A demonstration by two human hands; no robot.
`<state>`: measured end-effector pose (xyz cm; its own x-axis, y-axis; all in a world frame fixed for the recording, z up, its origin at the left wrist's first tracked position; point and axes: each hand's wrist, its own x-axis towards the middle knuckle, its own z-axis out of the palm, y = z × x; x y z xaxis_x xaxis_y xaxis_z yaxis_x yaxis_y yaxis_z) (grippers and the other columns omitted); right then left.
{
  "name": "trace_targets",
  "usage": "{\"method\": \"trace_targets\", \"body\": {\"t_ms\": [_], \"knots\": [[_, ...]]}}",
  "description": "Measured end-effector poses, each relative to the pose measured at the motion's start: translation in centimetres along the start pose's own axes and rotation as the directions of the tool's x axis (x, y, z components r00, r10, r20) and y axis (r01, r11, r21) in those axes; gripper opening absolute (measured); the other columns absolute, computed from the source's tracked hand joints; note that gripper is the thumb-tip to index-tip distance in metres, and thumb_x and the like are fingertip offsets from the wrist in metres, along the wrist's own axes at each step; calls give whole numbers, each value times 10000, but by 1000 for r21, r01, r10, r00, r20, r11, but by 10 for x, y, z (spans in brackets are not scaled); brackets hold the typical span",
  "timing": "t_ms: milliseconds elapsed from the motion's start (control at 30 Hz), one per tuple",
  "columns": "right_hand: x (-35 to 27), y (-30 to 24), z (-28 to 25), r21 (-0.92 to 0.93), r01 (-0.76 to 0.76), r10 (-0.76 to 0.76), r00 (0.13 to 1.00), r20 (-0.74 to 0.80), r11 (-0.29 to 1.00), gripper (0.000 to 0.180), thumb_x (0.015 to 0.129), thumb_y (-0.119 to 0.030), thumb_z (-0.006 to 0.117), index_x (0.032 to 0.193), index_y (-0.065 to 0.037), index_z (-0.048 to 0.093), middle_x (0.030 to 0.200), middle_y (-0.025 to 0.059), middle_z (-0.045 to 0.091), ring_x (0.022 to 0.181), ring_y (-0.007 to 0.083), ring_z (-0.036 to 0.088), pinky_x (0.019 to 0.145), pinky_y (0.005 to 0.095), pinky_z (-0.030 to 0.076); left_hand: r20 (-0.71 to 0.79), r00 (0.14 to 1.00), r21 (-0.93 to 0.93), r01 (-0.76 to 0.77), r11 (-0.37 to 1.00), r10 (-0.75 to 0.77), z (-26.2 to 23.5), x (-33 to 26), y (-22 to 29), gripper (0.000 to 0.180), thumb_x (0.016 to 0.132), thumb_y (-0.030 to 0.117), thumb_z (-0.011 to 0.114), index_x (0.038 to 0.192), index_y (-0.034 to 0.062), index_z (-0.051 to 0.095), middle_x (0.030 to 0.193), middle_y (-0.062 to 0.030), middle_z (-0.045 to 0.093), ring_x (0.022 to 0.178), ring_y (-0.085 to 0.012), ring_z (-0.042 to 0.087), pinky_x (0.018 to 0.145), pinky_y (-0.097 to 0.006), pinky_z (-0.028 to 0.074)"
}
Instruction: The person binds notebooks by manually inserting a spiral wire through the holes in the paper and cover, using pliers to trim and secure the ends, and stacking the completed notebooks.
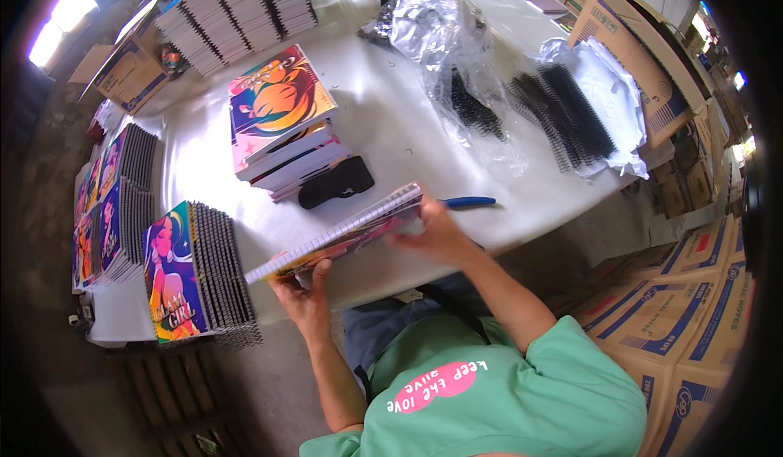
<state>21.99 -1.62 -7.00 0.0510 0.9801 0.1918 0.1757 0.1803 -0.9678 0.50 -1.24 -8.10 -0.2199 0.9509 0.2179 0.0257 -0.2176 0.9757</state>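
A notebook [347, 227] is tilted on edge over the table's near side, its pale page edges and a line of small holes facing up. My left hand [306, 295] grips its lower left end, thumb on the near side. At the upper right end my right hand [438, 233] holds it, some fingers blurred against the colourful cover. Just beyond that hand lies a tool with a blue handle [471, 202], its other end hidden. A flat black rounded object [336, 182] rests beyond the notebook, against a stack of colourful-covered notebooks [281, 98].
Spiral-bound notebooks [175, 273] are piled at the left, with more stacks [122, 188] behind. Tall white-paged stacks [236, 17] stand far back. Black spiral coils [563, 119] lie on white wrapping beside a clear plastic bag [440, 33]. Cardboard boxes [669, 302] line the right.
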Motion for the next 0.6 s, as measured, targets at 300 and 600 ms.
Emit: {"method": "trace_targets", "body": {"t_ms": [300, 600], "knots": [[-4, 23, 17, -46, 104, -110, 981, -162, 993, 433, 685, -26, 694, 1024, 37, 431, 771, 180, 586, 634, 276, 608, 561, 339, 477, -184, 965, 345, -115, 932, 187, 23, -3, 19, 850, 721, 120, 798, 1328, -38, 224, 1236, -191, 416, 1185, -261, 414, 1035, -408, 282], [4, -45, -91, 219, 84, -145, 950, 277, 972, 372, 702, 114, 576, 1050, -9, 529, 1024, 107, 619, 936, 202, 611, 870, 327, 468, 495, 691, 619, -706, 345, 527, 70, 14, 71, 172, 753, 161, 678, 910, 116, 622, 785, -40, 500, 922, -256, 529, 1099, -515, 118]]}}
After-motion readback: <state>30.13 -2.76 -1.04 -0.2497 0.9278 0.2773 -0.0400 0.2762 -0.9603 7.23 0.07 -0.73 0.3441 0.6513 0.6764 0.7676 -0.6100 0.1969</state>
